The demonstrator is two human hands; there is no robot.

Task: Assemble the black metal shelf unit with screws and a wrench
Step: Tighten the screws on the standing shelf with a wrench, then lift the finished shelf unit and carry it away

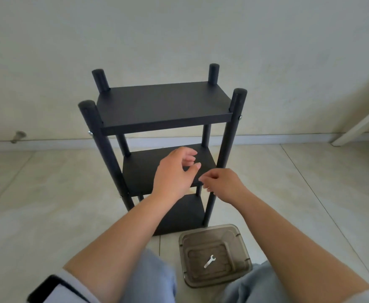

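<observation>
Both hands reach over the middle shelf: left hand (174, 171) loosely curled, holding nothing; right hand (224, 184) curled at that shelf's near edge, though I cannot tell whether it pinches anything. One black shelf unit (161, 136) stands on the floor (48, 193), with three shelves and four posts. One tray (214, 254), near right, holds one wrench (209, 261).

No legible text, no labels, no brand marks, no numbers, no signs on any surface in view
</observation>
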